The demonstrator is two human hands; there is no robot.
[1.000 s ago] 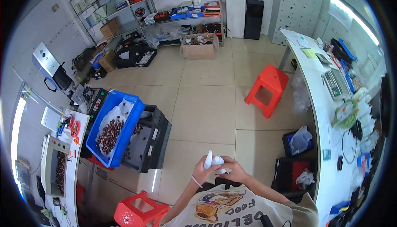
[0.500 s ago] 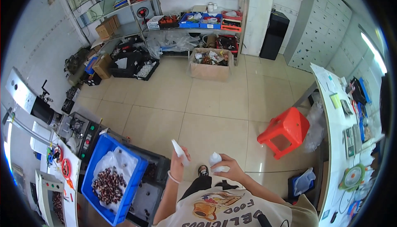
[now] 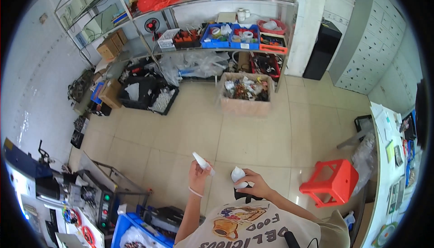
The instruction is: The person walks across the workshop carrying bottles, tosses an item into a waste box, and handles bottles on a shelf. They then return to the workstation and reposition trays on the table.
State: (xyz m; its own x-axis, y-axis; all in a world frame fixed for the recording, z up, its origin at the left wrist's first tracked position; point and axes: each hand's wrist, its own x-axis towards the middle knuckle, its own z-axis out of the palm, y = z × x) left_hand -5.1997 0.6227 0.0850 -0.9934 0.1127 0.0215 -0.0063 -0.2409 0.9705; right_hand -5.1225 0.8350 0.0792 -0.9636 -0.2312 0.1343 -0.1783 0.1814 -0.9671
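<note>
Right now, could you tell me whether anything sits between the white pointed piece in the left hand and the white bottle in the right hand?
Nothing visible does. The left hand holds the white pointed piece, the right hand holds the white bottle, and only open air over the tiled floor separates them.

The person wears a cream short-sleeved T-shirt (image 3: 266, 230) with a cartoon print in orange, brown and dark blue and dark lettering across the chest. A thin pink band (image 3: 195, 192) circles the wrist just below the left hand (image 3: 199, 173). Both forearms are bare.
</note>
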